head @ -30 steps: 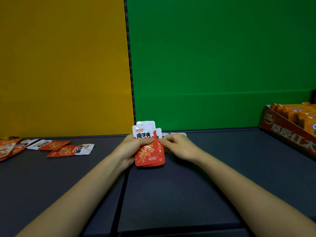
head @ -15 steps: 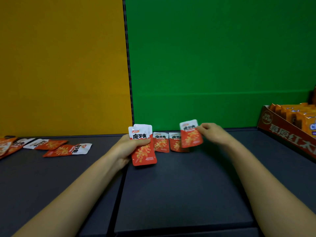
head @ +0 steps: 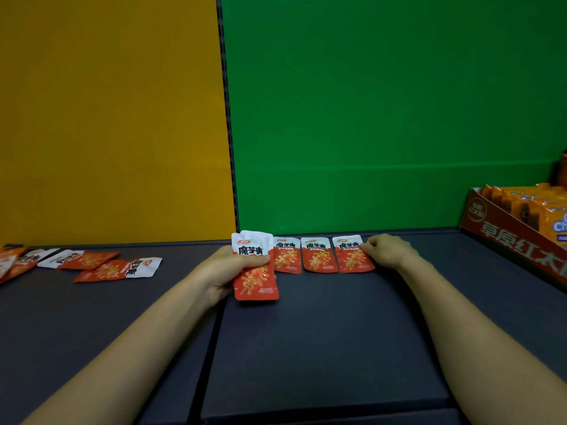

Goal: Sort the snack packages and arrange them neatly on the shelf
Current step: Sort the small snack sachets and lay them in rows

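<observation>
Reaching fwd from the near edge, both bare forearms stretch over the dark shelf (head: 322,338), which is split by a seam running front to back.

The left hand (head: 227,273) is curled round a stack of packets (head: 256,271), red & white, held upright w/ the thumb across the front just under the black lettering. The stack is raised off the shelf, its lower end nearest the camera.

Just beyond & to the right, a row of three packets (head: 319,256) lies flat side by side, edges touching or nearly so, white tops toward the back wall. The stack overlaps the row's left end in view.

The right hand (head: 388,251) rests on the shelf at the row's right end, fingers curled against the upper right edge of the rightmost packet (head: 352,256); can't tell if it pinches it or only touches.

Well off to the left, loose packets (head: 119,269) lie scattered at odd angles. Far right, a cardboard box (head: 518,243) holds orange packs (head: 527,204).

Behind: yellow panel (head: 107,118) at left, green panel (head: 383,118) at right.
</observation>
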